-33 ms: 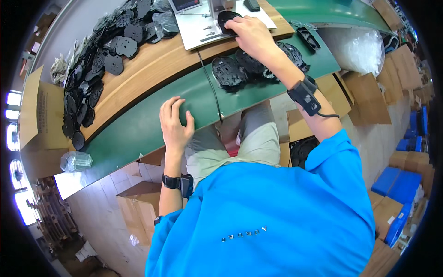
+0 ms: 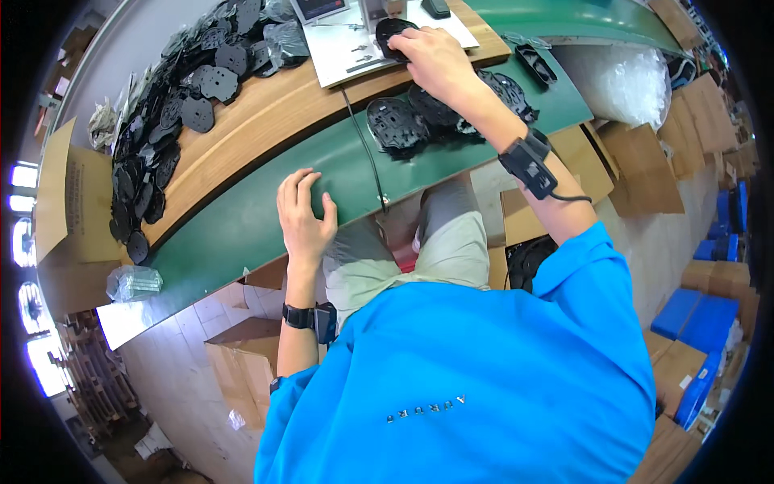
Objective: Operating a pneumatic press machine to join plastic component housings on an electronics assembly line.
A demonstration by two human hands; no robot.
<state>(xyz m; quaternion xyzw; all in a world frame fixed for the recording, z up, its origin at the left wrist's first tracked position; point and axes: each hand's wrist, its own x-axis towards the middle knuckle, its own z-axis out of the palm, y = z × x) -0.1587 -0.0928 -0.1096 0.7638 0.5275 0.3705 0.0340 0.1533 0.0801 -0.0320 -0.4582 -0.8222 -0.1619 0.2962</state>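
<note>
Head view: right hand (image 2: 435,58) pinches a black disc (image 2: 393,32) on the white tray (image 2: 339,56) at the surface's far edge; left hand (image 2: 302,214), fingers spread, rests empty on the green near edge. Disc looks light, stiff; best held by its rim.

The right hand (image 2: 435,58) grips a black round part (image 2: 393,34) on the white plate (image 2: 347,56) at the bench's far edge. The left hand (image 2: 305,216) rests flat, fingers spread, on the green belt (image 2: 234,234) at the near edge. Loose black parts (image 2: 173,121) crowd the far left corner.
</note>
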